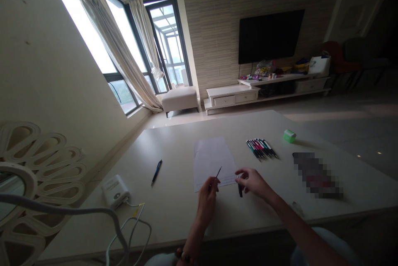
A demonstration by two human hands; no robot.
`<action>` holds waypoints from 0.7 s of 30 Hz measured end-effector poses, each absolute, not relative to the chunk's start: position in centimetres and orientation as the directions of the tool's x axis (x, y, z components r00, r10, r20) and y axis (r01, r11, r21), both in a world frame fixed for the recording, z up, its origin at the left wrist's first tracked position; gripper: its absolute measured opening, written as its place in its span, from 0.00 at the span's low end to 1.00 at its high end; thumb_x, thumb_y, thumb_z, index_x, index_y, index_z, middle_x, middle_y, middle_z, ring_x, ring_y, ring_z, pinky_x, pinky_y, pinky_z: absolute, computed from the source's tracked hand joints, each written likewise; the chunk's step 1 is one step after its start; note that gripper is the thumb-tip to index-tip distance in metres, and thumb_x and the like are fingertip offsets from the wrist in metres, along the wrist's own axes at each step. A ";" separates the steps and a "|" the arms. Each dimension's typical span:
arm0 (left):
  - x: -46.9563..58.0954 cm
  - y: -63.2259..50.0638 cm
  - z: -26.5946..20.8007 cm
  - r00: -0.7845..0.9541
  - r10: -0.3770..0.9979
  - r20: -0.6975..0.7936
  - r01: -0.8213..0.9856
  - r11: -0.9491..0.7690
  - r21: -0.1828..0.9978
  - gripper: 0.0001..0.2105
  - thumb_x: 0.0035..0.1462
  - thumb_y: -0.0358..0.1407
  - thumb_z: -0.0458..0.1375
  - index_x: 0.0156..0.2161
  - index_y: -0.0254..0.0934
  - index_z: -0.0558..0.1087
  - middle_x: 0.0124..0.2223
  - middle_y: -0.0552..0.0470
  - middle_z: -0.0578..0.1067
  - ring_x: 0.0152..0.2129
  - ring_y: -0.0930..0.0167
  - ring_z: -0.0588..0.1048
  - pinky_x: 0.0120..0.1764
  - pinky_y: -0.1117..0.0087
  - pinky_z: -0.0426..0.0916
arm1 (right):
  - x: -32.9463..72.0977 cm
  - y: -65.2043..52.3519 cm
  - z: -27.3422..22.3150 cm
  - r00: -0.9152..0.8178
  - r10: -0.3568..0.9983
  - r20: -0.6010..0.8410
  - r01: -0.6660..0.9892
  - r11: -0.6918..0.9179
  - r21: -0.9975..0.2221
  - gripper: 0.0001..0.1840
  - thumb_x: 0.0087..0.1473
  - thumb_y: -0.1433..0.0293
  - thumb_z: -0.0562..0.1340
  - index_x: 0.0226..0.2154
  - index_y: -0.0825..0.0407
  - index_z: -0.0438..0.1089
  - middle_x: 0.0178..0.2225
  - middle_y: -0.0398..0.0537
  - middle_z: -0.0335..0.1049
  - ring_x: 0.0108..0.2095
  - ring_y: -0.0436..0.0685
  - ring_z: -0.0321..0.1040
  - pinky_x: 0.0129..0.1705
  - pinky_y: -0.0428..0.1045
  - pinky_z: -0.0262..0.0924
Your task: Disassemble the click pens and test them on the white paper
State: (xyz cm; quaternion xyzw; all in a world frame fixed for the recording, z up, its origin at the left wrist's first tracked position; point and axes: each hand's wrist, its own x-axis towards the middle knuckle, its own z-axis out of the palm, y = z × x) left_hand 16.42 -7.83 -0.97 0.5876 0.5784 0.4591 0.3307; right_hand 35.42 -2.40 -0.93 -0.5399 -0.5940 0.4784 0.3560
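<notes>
Above the lower part of a sheet of white paper (214, 156), my left hand (207, 199) is closed in a pinch on a slim dark pen refill (219, 172), its thin end pointing up and to the right. My right hand (252, 181), at the paper's lower right corner, pinches a dark pen barrel (240, 189) between thumb and fingers. The two hands are a short way apart. Faint lines of handwriting show near the paper's bottom edge. Another dark pen (156, 172) lies alone to the left.
A row of several coloured pens (261, 149) lies right of the paper, with a small green box (289, 136) beyond. A blurred-out object (319, 177) lies at the right. A white charger block (115, 191) with cables stands left on the white table (174, 212).
</notes>
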 end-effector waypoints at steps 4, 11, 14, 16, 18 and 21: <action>16.4 -7.8 -1.0 -0.090 0.984 0.151 0.374 -0.107 0.921 0.15 0.58 0.45 0.47 0.32 0.37 0.68 0.23 0.56 0.65 0.21 0.74 0.62 0.27 0.74 0.56 | 34.6 -2.9 -1.8 -0.165 0.986 0.003 0.622 0.107 -0.776 0.15 0.38 0.70 0.65 0.34 0.54 0.72 0.24 0.48 0.73 0.27 0.56 0.70 0.31 0.47 0.61; 16.9 -8.3 -1.2 -0.033 0.994 0.105 0.347 -0.087 0.934 0.15 0.57 0.46 0.47 0.32 0.37 0.69 0.24 0.56 0.65 0.21 0.74 0.63 0.27 0.75 0.57 | 34.0 -2.9 -0.4 -0.247 0.968 0.044 0.333 0.127 -0.934 0.15 0.46 0.61 0.61 0.31 0.56 0.74 0.26 0.50 0.73 0.23 0.53 0.67 0.21 0.45 0.57; 17.4 -8.5 -1.2 -0.004 0.993 0.117 0.365 -0.108 0.925 0.16 0.57 0.46 0.47 0.31 0.37 0.69 0.23 0.56 0.65 0.22 0.74 0.64 0.27 0.74 0.57 | 33.4 -3.3 -0.1 -0.320 0.945 0.060 0.142 0.111 -0.984 0.19 0.44 0.58 0.63 0.33 0.57 0.73 0.23 0.48 0.71 0.20 0.51 0.64 0.18 0.44 0.54; 17.6 -8.6 -1.2 0.006 0.991 0.130 0.388 -0.122 0.914 0.16 0.58 0.45 0.47 0.31 0.37 0.70 0.23 0.56 0.66 0.22 0.73 0.64 0.28 0.74 0.57 | 33.0 -3.5 0.0 -0.324 0.943 0.074 0.095 0.110 -0.989 0.19 0.43 0.57 0.64 0.31 0.57 0.73 0.21 0.46 0.69 0.19 0.49 0.62 0.17 0.43 0.52; 17.8 -8.6 -1.3 0.007 0.990 0.138 0.401 -0.129 0.907 0.16 0.58 0.45 0.47 0.31 0.37 0.70 0.24 0.56 0.66 0.23 0.73 0.64 0.28 0.74 0.57 | 32.8 -3.6 0.0 -0.301 0.950 0.088 0.063 0.112 -0.992 0.19 0.43 0.57 0.64 0.29 0.57 0.73 0.19 0.45 0.67 0.19 0.49 0.60 0.17 0.43 0.51; 17.7 -8.6 -1.4 0.000 0.991 0.132 0.398 -0.121 0.909 0.15 0.58 0.45 0.47 0.31 0.37 0.69 0.23 0.56 0.66 0.23 0.73 0.65 0.28 0.74 0.57 | 33.0 -3.3 0.1 -0.168 0.979 0.118 0.009 0.121 -0.993 0.21 0.44 0.55 0.63 0.30 0.57 0.71 0.20 0.45 0.67 0.19 0.49 0.60 0.18 0.43 0.52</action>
